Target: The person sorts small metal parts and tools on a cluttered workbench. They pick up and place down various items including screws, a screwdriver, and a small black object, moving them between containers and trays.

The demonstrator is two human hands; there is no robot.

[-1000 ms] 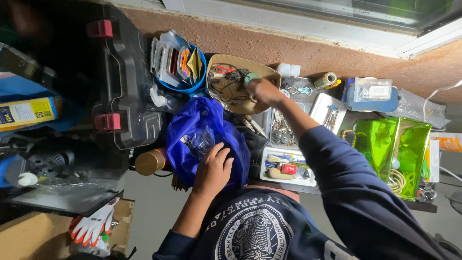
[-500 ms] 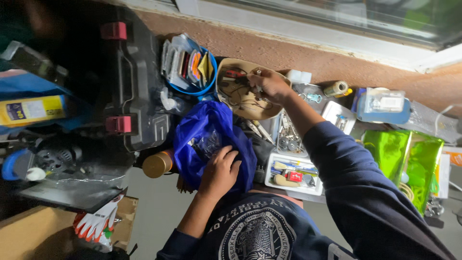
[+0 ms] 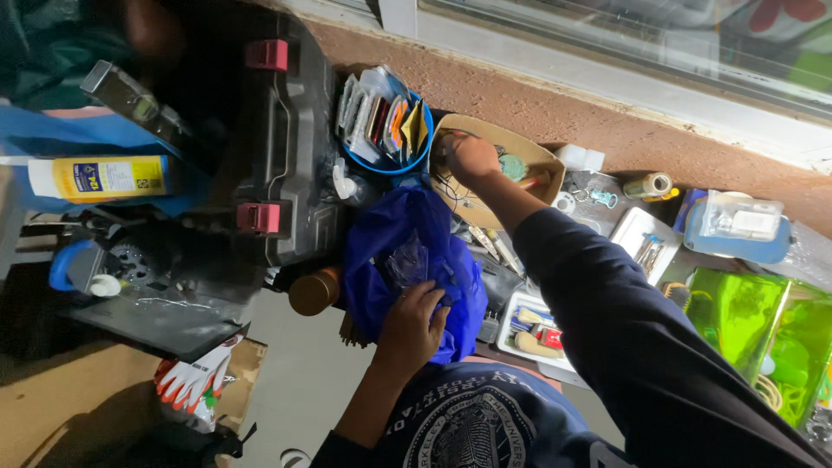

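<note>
A rough reddish-brown ledge [image 3: 607, 121] is running under a window frame, its shelf crowded with clutter. The left hand [image 3: 414, 325] is gripping a crumpled blue plastic bag [image 3: 390, 251] lying beside a black tool case [image 3: 286, 147] with 2 red latches. The right hand [image 3: 470, 158] is reaching into a tan cardboard tray [image 3: 529, 156], fingers curled over its contents; what they hold I cannot tell. A yellow bottle [image 3: 100, 178] with a blue label is lying far left, and green translucent packets [image 3: 763, 338] are sitting far right.

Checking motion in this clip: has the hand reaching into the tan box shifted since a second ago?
Yes. The right hand has gone from the tan box's window-side rim deeper in, toward the blue tub.
</note>
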